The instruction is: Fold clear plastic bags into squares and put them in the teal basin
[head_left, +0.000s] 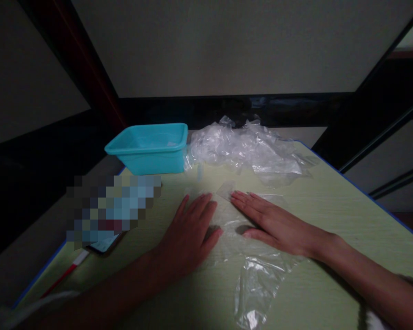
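Head view: my left hand (192, 229) and right hand (270, 224), flat, gripping nothing, apparently smooth plastic film (232, 240); creases likely need pressing next.

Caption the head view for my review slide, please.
Left hand and right hand rest on clear plastic film, before a turquoise bin and crumpled plastic pile.

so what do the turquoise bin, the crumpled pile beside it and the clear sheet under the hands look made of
Turquoise bin: probably moulded plastic, smooth and slightly glossy; its even colour and rounded rim suggest it.
Crumpled pile: apparently thin clear plastic film, shiny; its creases catch the light.
Clear sheet: likely similar film, glossy at its wrinkles; the tabletop shows through.
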{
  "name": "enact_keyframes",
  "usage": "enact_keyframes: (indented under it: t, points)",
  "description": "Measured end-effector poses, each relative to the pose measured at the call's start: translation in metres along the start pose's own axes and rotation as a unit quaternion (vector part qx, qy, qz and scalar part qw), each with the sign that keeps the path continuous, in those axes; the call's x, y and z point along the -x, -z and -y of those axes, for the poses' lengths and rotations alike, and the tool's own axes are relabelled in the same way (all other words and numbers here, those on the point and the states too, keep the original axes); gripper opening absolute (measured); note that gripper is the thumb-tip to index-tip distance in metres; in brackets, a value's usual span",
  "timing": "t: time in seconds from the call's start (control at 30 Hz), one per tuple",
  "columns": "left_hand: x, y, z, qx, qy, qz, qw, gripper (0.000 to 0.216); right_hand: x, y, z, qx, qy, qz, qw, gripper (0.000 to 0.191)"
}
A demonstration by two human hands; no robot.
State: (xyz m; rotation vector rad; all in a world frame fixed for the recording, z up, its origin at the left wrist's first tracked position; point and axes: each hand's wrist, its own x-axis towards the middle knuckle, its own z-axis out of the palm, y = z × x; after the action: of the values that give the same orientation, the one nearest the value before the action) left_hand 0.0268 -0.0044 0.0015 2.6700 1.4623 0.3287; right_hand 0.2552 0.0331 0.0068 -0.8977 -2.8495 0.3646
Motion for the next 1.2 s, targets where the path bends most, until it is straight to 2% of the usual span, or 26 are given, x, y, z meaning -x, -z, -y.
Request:
enact_keyframes:
  t: [0.3, 0.47, 0.8, 0.97, 1.07, 1.2]
  points:
    - [0.003, -0.007, 0.002, 0.015, -0.013, -0.092, 0.996, 0.039, -0.003, 0.003, 0.006, -0.04, 0.047, 0.0, 0.998, 0.063]
    - [0.002, -0.011, 0.003, 0.028, -0.024, -0.141, 0.989, 0.046, -0.005, 0.003, 0.009, -0.062, 0.077, 0.013, 0.995, 0.062]
    - [0.003, -0.008, -0.001, 0.051, -0.037, -0.132, 0.989, 0.057, -0.006, 0.001, 0.008, -0.039, 0.083, 0.034, 0.995, 0.063]
    - [0.002, -0.009, -0.002, 0.059, -0.044, -0.101, 0.992, 0.07, -0.008, 0.001, 0.01, -0.02, 0.091, 0.042, 0.995, 0.06]
    - [0.002, -0.012, -0.001, 0.06, -0.044, -0.094, 0.993, 0.068, -0.009, 0.001, 0.012, -0.013, 0.093, 0.046, 0.995, 0.06]
    - [0.001, -0.014, 0.001, 0.065, -0.038, -0.115, 0.99, 0.058, -0.009, 0.002, 0.012, -0.008, 0.089, 0.052, 0.995, 0.061]
